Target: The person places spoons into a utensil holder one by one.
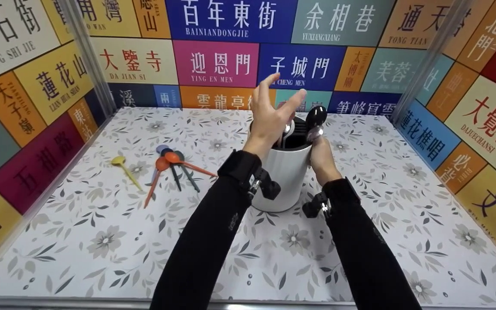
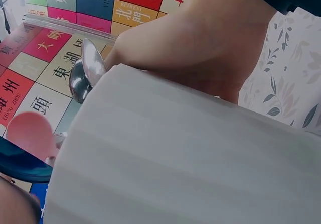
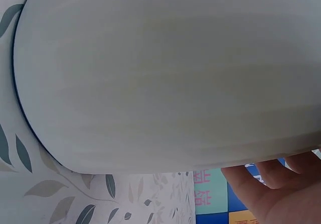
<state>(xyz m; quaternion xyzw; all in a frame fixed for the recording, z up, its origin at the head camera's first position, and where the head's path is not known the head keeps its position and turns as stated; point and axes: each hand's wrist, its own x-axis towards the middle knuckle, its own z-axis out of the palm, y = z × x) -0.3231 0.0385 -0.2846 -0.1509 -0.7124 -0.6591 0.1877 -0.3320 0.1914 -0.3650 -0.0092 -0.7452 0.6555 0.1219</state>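
Note:
A white, ribbed utensil holder with a black slotted inside stands on the table. My left hand is raised at its left rim, fingers spread and thumb apart, with nothing seen between them. My right hand holds the holder's right side, its fingers bent along the wall. Shiny spoon heads, one dark and one silver, rise above the rim. In the left wrist view a pink rounded spoon head and a dark blue curved edge show past the holder; what the edge belongs to is unclear.
Left of the holder lie several plastic spoons: a yellow one, orange ones and darker ones partly under them. Walls of coloured sign panels enclose the flower-patterned table at the back and sides.

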